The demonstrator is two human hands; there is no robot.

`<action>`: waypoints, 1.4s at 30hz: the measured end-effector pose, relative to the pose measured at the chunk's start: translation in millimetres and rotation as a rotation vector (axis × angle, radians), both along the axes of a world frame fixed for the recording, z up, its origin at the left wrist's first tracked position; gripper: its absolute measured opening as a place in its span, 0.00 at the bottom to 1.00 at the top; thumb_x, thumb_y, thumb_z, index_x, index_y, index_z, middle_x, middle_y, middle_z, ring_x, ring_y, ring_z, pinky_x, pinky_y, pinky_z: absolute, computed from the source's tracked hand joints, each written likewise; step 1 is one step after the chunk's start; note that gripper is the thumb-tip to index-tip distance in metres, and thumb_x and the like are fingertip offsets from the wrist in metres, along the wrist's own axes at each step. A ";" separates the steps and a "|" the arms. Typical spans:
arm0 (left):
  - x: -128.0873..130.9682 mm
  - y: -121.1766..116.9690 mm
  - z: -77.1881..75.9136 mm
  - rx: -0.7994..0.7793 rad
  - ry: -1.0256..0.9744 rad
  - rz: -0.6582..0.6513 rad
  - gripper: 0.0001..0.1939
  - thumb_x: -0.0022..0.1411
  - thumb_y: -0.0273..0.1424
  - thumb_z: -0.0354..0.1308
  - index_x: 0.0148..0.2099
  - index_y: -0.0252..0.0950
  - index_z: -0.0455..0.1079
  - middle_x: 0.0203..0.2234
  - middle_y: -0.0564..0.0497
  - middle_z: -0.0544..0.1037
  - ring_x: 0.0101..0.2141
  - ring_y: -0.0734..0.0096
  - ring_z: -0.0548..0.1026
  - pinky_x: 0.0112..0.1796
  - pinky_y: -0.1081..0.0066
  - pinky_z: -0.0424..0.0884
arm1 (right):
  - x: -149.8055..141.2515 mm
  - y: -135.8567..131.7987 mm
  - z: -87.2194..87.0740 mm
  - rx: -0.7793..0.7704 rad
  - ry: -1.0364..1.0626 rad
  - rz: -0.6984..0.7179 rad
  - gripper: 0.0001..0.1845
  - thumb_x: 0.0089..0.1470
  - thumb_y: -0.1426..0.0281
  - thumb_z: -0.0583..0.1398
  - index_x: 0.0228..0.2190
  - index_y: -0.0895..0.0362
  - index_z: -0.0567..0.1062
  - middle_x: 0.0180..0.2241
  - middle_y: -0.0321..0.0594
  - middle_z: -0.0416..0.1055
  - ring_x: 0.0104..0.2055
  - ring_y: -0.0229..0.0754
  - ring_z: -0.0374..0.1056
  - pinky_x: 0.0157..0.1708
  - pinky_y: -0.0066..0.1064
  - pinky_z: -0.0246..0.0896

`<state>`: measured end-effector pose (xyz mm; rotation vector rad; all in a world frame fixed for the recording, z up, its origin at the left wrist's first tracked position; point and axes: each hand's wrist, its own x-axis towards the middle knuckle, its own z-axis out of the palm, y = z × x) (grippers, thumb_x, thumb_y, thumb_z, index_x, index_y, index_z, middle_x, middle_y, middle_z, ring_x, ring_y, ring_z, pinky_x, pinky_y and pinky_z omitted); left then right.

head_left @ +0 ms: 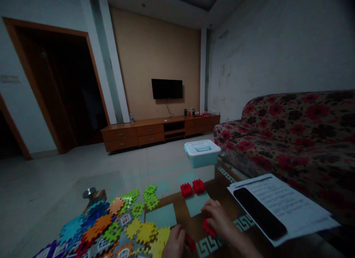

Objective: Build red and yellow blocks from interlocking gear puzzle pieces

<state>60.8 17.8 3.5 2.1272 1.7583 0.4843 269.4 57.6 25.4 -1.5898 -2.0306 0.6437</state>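
My left hand (pixel 175 243) sits at the bottom edge, fingers curled around a small red block piece (pixel 190 242). My right hand (pixel 219 218) lies just right of it, fingers closed on another red toothed piece (pixel 207 227). Both hands rest over a glass-topped table (pixel 194 221). Two assembled red cubes (pixel 192 188) stand a little beyond my right hand. A heap of coloured interlocking pieces (pixel 116 224), green, yellow, orange and blue, spreads to the left of my hands.
A teal storage box with a white lid (pixel 202 153) stands at the table's far end. A black phone (pixel 259 213) lies on printed papers (pixel 288 206) at the right. A floral sofa (pixel 299 132) runs along the right; a TV cabinet (pixel 158 130) stands against the far wall.
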 end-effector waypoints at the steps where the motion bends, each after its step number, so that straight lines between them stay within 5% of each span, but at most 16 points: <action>1: 0.0 0.4 -0.5 -0.023 0.039 0.000 0.18 0.56 0.18 0.46 0.40 0.40 0.73 0.45 0.50 0.76 0.46 0.71 0.73 0.47 0.75 0.66 | 0.1 -3.8 1.4 0.014 -0.095 -0.065 0.23 0.41 0.81 0.56 0.40 0.55 0.77 0.47 0.46 0.70 0.51 0.50 0.62 0.51 0.36 0.55; 4: -2.1 -0.2 1.5 -0.048 0.157 -0.049 0.17 0.56 0.20 0.48 0.39 0.40 0.75 0.43 0.49 0.77 0.45 0.66 0.73 0.45 0.71 0.67 | -3.4 -17.2 4.3 -0.042 -0.295 -0.184 0.18 0.46 0.74 0.62 0.42 0.56 0.76 0.47 0.51 0.69 0.51 0.56 0.62 0.49 0.42 0.56; 8: -1.0 -4.3 2.8 0.018 0.191 -0.110 0.21 0.51 0.23 0.52 0.46 0.42 0.75 0.48 0.47 0.77 0.50 0.58 0.71 0.48 0.64 0.66 | -8.9 -26.0 7.2 -0.119 -0.372 -0.175 0.29 0.40 0.73 0.68 0.47 0.54 0.74 0.49 0.50 0.67 0.53 0.60 0.60 0.48 0.46 0.56; 13: 9.7 -5.4 -3.8 -0.058 0.250 -0.041 0.33 0.50 0.20 0.48 0.59 0.39 0.65 0.62 0.48 0.63 0.62 0.61 0.59 0.58 0.63 0.56 | -7.0 -21.2 9.3 -0.097 -0.312 -0.060 0.30 0.38 0.74 0.68 0.47 0.53 0.74 0.49 0.46 0.68 0.53 0.57 0.60 0.50 0.43 0.53; 22: 19.4 -9.6 22.5 -0.148 0.253 0.035 0.28 0.55 0.28 0.53 0.59 0.33 0.64 0.51 0.41 0.72 0.51 0.55 0.68 0.50 0.63 0.60 | 0.0 -19.2 -3.7 -0.070 -0.182 0.039 0.32 0.39 0.76 0.61 0.49 0.52 0.71 0.51 0.44 0.65 0.54 0.52 0.58 0.52 0.38 0.49; 25: 16.2 -11.0 26.6 -0.117 0.228 -0.017 0.29 0.55 0.31 0.57 0.60 0.34 0.63 0.56 0.40 0.69 0.55 0.55 0.65 0.53 0.64 0.59 | 3.2 -17.0 -4.5 -0.062 -0.169 0.050 0.33 0.39 0.79 0.59 0.50 0.50 0.71 0.50 0.41 0.66 0.54 0.50 0.57 0.52 0.37 0.48; 28: 12.6 -8.6 20.1 -0.180 0.200 -0.173 0.37 0.47 0.33 0.66 0.60 0.43 0.64 0.62 0.46 0.63 0.61 0.52 0.58 0.58 0.61 0.54 | 6.3 -14.6 -4.2 -0.062 -0.176 0.026 0.34 0.37 0.78 0.61 0.50 0.50 0.72 0.49 0.40 0.68 0.53 0.50 0.58 0.51 0.36 0.49; 31: 12.1 -4.7 12.3 -0.245 0.222 -0.255 0.30 0.51 0.29 0.62 0.57 0.48 0.67 0.60 0.49 0.66 0.60 0.54 0.61 0.57 0.58 0.57 | 7.6 -13.0 -4.5 -0.072 -0.179 0.015 0.35 0.35 0.78 0.63 0.49 0.51 0.72 0.49 0.41 0.68 0.52 0.51 0.59 0.50 0.36 0.50; 34: 15.8 -2.8 13.3 -0.215 0.244 -0.253 0.23 0.57 0.25 0.53 0.55 0.44 0.69 0.56 0.48 0.71 0.56 0.56 0.66 0.52 0.61 0.62 | 7.0 -13.0 -3.7 -0.077 -0.182 0.013 0.34 0.35 0.79 0.62 0.48 0.52 0.72 0.48 0.42 0.66 0.52 0.51 0.59 0.51 0.36 0.51; 38: 21.9 -2.0 17.8 -0.192 0.225 -0.270 0.26 0.54 0.25 0.58 0.57 0.38 0.68 0.52 0.46 0.73 0.52 0.58 0.68 0.52 0.69 0.62 | 5.4 -15.0 -2.2 -0.044 -0.123 0.043 0.30 0.37 0.79 0.59 0.47 0.56 0.72 0.46 0.45 0.64 0.51 0.49 0.60 0.49 0.34 0.53; 42: 20.0 3.9 2.1 -0.176 0.258 -0.234 0.29 0.57 0.26 0.56 0.61 0.36 0.63 0.54 0.43 0.72 0.53 0.56 0.67 0.55 0.68 0.60 | 1.8 -13.7 -7.0 -0.006 -0.009 0.052 0.30 0.35 0.83 0.56 0.44 0.56 0.72 0.44 0.43 0.62 0.49 0.45 0.62 0.49 0.28 0.55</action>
